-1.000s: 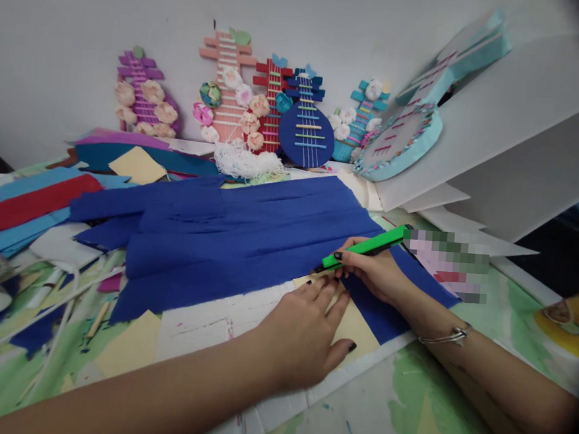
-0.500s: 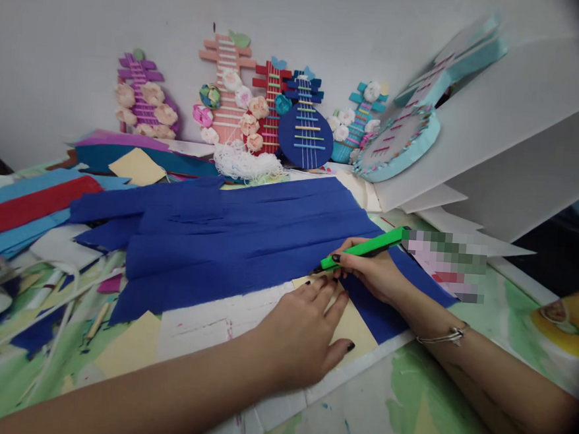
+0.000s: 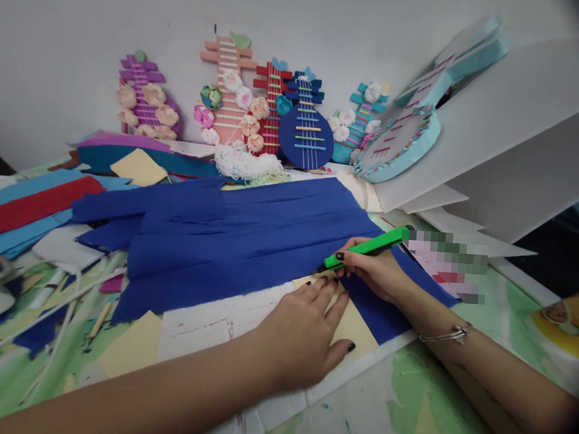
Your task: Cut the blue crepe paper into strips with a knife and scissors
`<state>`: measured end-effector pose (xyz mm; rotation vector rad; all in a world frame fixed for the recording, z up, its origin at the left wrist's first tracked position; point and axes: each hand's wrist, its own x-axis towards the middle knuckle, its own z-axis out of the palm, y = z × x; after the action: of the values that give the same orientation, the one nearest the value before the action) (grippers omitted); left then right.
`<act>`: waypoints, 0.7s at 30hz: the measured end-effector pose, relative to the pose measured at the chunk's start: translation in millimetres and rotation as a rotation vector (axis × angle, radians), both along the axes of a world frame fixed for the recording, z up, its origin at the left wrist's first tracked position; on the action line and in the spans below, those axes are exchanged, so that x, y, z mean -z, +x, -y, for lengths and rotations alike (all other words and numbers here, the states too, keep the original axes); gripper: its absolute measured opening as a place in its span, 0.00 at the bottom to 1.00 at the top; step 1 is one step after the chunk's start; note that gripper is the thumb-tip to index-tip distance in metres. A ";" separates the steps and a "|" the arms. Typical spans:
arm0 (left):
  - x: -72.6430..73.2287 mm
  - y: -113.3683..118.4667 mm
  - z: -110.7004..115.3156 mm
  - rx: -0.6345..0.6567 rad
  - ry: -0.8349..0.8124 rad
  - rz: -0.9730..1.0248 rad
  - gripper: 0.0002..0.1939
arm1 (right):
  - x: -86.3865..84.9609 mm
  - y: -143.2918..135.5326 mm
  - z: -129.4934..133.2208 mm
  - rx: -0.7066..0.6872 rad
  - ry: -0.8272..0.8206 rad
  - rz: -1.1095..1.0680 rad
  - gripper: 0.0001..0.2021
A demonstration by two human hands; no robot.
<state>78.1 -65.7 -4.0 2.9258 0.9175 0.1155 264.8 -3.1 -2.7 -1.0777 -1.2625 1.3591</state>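
Note:
My left hand (image 3: 306,330) lies flat, fingers stretched, on a pale yellow card (image 3: 361,331). Beneath the card is a large piece of blue paper (image 3: 248,234). In my right hand (image 3: 372,269) is a green utility knife (image 3: 371,246), its dark tip pointing down to the left. That tip rests at the card's upper corner, close to my left fingertips; the blade itself is too small to make out. A white board (image 3: 203,323) marked with scored lines lies under the paper.
Several decorated paper lutes, among them a blue one (image 3: 306,135), lean on the back wall. White yarn (image 3: 248,164) lies before them. Red and light-blue paper strips (image 3: 32,209) and scraps cover the left side. White sheets (image 3: 498,139) stand at the right.
The utility knife and my right hand have shifted very slightly right along the card's top corner. My left hand stays pressed on the card.

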 end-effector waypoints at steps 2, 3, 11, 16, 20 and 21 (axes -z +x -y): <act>-0.6 0.0 0.2 0.000 -0.003 -0.007 0.34 | 0.9 1.5 -0.9 0.004 -0.004 -0.016 0.09; -1.1 0.1 0.4 -0.002 -0.005 -0.013 0.34 | 1.3 2.2 -1.2 0.003 -0.004 -0.019 0.09; -2.7 0.3 0.0 -0.007 -0.016 -0.008 0.34 | 1.4 4.7 -1.8 -0.010 -0.007 -0.010 0.09; -1.1 0.3 0.2 -0.009 -0.008 -0.004 0.34 | 4.3 9.4 -4.1 -0.015 -0.010 -0.030 0.09; -1.3 0.2 -0.5 -0.006 -0.012 -0.004 0.34 | 4.9 10.3 -4.5 -0.013 -0.015 -0.022 0.10; -1.5 0.2 -0.7 -0.006 -0.011 -0.004 0.34 | 4.5 10.2 -4.4 -0.011 -0.016 -0.020 0.10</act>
<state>78.3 -65.0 -2.6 2.9149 0.9240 0.1054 275.0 1.3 -7.1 -1.0670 -1.2468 1.3876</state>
